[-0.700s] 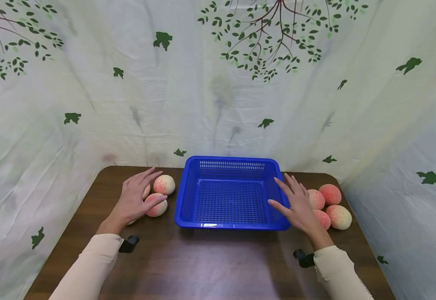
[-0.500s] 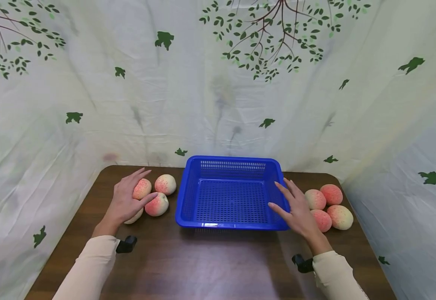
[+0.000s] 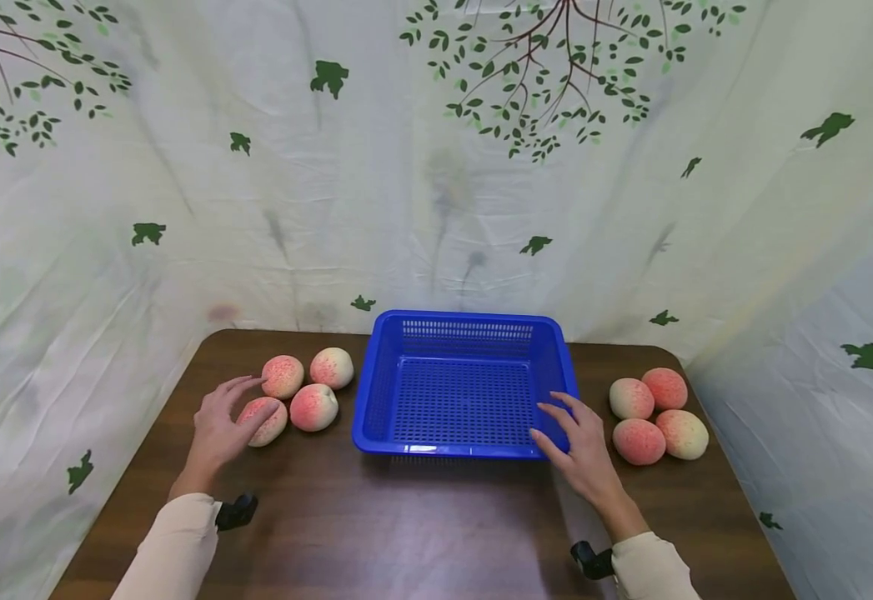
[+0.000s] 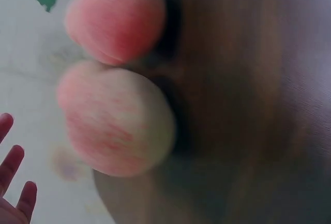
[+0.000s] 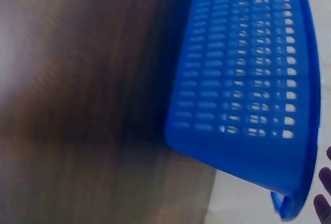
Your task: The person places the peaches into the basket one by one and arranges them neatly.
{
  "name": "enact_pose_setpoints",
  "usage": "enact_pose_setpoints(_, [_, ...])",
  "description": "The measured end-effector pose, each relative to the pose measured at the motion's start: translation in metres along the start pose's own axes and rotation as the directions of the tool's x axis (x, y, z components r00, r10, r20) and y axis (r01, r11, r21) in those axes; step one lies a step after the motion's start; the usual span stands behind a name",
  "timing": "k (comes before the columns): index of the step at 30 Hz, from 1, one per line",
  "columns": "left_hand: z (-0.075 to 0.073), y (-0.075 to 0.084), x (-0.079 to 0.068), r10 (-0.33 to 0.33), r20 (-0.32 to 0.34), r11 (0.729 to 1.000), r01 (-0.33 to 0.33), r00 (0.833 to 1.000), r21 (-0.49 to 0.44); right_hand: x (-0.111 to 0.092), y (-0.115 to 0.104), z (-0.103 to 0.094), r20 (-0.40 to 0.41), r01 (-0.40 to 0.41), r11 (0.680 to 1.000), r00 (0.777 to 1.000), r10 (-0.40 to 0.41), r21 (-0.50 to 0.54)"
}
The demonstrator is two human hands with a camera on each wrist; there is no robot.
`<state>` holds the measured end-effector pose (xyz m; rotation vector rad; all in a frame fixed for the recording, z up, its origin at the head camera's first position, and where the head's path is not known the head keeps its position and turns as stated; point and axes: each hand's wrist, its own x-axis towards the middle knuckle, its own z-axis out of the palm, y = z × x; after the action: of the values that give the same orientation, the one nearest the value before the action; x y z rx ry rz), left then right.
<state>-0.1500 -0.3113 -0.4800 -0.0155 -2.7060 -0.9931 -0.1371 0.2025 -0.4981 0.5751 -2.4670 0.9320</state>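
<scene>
My left hand point(image 3: 217, 427) hovers with spread fingers beside the near left peach point(image 3: 269, 425), the fingers overlapping its edge in the head view. That peach belongs to a cluster of several pink-and-cream peaches left of a blue plastic basket point(image 3: 451, 452). In the left wrist view, two peaches show large, one mottled peach point(image 4: 121, 123) below a redder one point(image 4: 121, 19); my fingertips point(image 4: 11, 164) appear at the left edge. My right hand point(image 3: 584, 454), fingers parted and holding nothing, is over the basket's right rim. The right wrist view shows the basket's slotted side point(image 5: 243, 89) and fingertips point(image 5: 325, 208).
Another cluster of several peaches point(image 3: 639, 442) lies right of the basket, just past my right hand. All of it stands on a brown wooden table point(image 3: 406, 533). A white cloth point(image 3: 436, 208) printed with leaves hangs behind the table's far edge.
My left hand has drawn back left and toward me, uncovering the left peaches. The right hand has come slightly nearer to me along the basket's right side. Basket and peaches have stayed put.
</scene>
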Motion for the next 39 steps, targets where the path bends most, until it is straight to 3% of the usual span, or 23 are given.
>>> enact_pose_setpoints(10, [0.012, -0.031, -0.015, -0.126, 0.006, 0.992, 0.125, 0.992, 0.019, -0.023, -0.004, 0.012, -0.091, 0.042, 0.999, 0.995, -0.041, 0.004])
enact_pose_setpoints(15, [0.017, -0.039, -0.020, -0.155, 0.029, 0.988, 0.155, 0.988, 0.007, -0.031, -0.003, 0.016, -0.115, 0.088, 0.996, 0.989, -0.088, -0.001])
enact_pose_setpoints(19, [0.020, -0.045, -0.021, -0.156, 0.041, 0.988, 0.157, 0.987, -0.009, -0.036, -0.002, 0.017, -0.086, 0.103, 0.995, 0.991, -0.102, 0.015])
enact_pose_setpoints(23, [0.022, -0.049, -0.023, -0.181, 0.059, 0.983, 0.183, 0.982, -0.026, -0.038, -0.002, 0.016, -0.042, 0.110, 0.994, 0.993, -0.108, 0.028])
enact_pose_setpoints(30, [0.028, -0.052, -0.024, -0.295, 0.096, 0.949, 0.303, 0.951, -0.087, -0.038, -0.003, 0.019, -0.033, 0.142, 0.989, 0.990, -0.140, 0.036])
enact_pose_setpoints(39, [0.033, -0.051, -0.020, -0.336, 0.086, 0.933, 0.344, 0.938, -0.104, -0.032, -0.002, 0.022, -0.076, 0.223, 0.975, 0.972, -0.222, 0.004])
